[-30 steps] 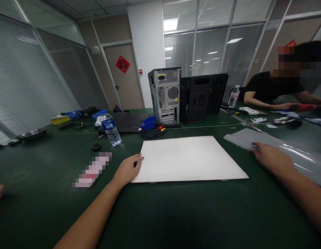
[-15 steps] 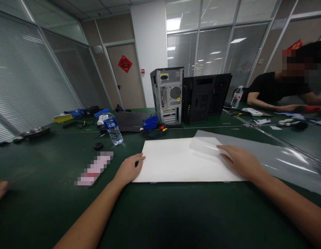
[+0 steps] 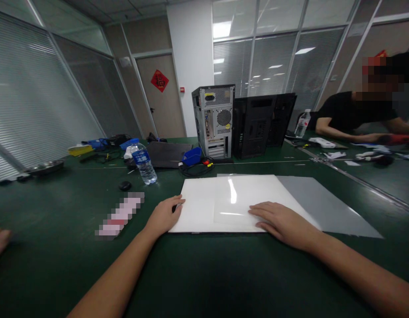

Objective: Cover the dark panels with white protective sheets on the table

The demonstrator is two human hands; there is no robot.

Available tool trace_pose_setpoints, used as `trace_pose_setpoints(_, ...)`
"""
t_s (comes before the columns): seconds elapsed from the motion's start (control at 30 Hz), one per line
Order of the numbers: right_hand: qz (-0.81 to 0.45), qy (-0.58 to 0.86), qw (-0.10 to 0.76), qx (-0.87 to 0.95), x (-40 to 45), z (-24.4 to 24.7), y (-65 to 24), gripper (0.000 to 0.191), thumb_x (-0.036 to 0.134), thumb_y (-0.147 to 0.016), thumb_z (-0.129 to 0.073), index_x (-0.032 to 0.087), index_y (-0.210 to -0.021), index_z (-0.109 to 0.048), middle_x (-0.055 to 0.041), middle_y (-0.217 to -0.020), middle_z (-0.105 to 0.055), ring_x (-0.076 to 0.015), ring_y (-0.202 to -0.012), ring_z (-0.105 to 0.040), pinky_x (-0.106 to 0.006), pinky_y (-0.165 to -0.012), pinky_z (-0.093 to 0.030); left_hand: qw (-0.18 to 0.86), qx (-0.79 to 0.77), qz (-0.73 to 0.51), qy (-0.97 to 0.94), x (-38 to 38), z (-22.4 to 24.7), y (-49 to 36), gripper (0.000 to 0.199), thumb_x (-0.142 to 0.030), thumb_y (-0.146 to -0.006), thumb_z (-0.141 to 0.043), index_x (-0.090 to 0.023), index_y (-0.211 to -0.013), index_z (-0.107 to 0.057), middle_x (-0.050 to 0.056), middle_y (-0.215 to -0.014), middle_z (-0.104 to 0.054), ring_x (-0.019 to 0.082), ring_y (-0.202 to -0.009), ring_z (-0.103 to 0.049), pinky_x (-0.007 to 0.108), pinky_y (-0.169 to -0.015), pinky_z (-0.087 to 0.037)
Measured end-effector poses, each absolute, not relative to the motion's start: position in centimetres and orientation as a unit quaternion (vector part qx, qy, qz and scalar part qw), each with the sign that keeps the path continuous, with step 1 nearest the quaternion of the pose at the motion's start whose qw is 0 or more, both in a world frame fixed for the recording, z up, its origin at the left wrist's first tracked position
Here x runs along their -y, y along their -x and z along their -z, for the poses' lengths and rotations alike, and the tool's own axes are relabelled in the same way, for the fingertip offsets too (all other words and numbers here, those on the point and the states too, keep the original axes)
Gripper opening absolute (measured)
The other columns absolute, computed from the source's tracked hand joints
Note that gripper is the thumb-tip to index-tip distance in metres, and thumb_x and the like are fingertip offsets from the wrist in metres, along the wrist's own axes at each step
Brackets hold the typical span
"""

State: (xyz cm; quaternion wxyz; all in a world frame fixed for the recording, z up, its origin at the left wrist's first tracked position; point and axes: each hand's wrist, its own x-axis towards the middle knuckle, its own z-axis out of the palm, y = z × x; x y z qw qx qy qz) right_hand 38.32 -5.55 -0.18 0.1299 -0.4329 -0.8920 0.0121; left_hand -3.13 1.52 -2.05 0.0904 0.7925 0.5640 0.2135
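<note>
A flat white rectangular panel [image 3: 196, 198] with a thin dark edge lies on the green table in front of me. My left hand [image 3: 166, 214] grips the panel's left edge, its fingertips on the top face. Over the right part of the panel lies a clear plastic sheet [image 3: 326, 203], which runs out past the panel's right side onto the table. My right hand [image 3: 283, 223] rests on that sheet with its fingers stretched out and pressing down lightly. Light glares off the sheet to the left of these fingers.
Behind the panel stand a computer tower [image 3: 214, 123] and black cases [image 3: 253, 128]. A water bottle [image 3: 144, 163], a round black object [image 3: 125, 186] and a blurred pink item [image 3: 121, 215] sit to the left. Another person's hand [image 3: 1, 236] is at far left; a co-worker [image 3: 346, 115] sits at right.
The clear sheet has come down from a raised, curled position and slid left over the panel. My right hand has moved left and lower with it, its fingers now flat. My left hand stays put.
</note>
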Motion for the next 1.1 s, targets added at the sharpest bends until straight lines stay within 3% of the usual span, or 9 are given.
trace_pose_setpoints(0.23, 0.011, 0.487, 0.155, 0.859, 4.1, 0.8, -40.6, 0.047, 0.049, -0.099, -0.041, 0.029, -0.139, -0.055, -0.0043, -0.137, -0.059, -0.0259, -0.124, -0.055, -0.050, -0.106, -0.044, 0.084, -0.568, -0.204, -0.793, -1.6, 2.1, 3.2, 0.043, -0.038, -0.092, -0.044, -0.022, -0.123, -0.071, 0.004, -0.140, -0.061, 0.025, -0.130, -0.056, 0.040, -0.114, -0.039)
trace_pose_setpoints(0.33, 0.079, 0.596, 0.158, 0.783, 2.4, 1.4, -44.7, 0.056, 0.054, -0.097, -0.037, 0.021, -0.138, -0.056, -0.0116, -0.133, -0.061, -0.0310, -0.119, -0.057, -0.054, -0.101, -0.045, 0.081, -0.569, -0.199, -0.794, -1.6, 2.0, 3.1, 0.044, -0.037, -0.092, -0.043, -0.021, -0.123, -0.071, 0.005, -0.140, -0.061, 0.025, -0.130, -0.056, 0.040, -0.114, -0.039)
trace_pose_setpoints(0.5, 0.120, 0.758, 0.095, 0.634, 1.5, 2.0, -52.0, 0.069, 0.060, -0.096, -0.030, 0.010, -0.137, -0.055, -0.0226, -0.130, -0.059, -0.0387, -0.114, -0.058, -0.055, -0.090, -0.049, 0.083, -0.566, -0.203, -0.794, -1.5, 1.8, 3.0, 0.043, -0.037, -0.092, -0.045, -0.021, -0.122, -0.072, 0.006, -0.139, -0.061, 0.026, -0.129, -0.057, 0.041, -0.113, -0.039)
trace_pose_setpoints(0.87, 0.048, 0.787, 0.080, 0.610, 1.6, 1.6, -52.2, 0.070, 0.062, -0.096, -0.027, 0.012, -0.134, -0.057, -0.0205, -0.129, -0.060, -0.0371, -0.110, -0.061, -0.049, -0.086, -0.049, 0.080, -0.567, -0.207, -0.793, -1.7, 2.1, 3.2, 0.043, -0.039, -0.093, -0.045, -0.020, -0.122, -0.072, 0.007, -0.142, -0.059, 0.027, -0.127, -0.058, 0.042, -0.111, -0.042)
trace_pose_setpoints(1.1, 0.037, 0.771, 0.100, 0.628, 1.8, 1.3, -50.2, 0.069, 0.060, -0.096, -0.030, 0.011, -0.136, -0.056, -0.0197, -0.134, -0.058, -0.0383, -0.115, -0.058, -0.052, -0.091, -0.048, 0.083, -0.566, -0.208, -0.793, -1.5, 2.0, 3.2, 0.049, -0.045, -0.095, -0.042, -0.018, -0.127, -0.068, 0.009, -0.142, -0.059, 0.027, -0.127, -0.057, 0.042, -0.110, -0.041)
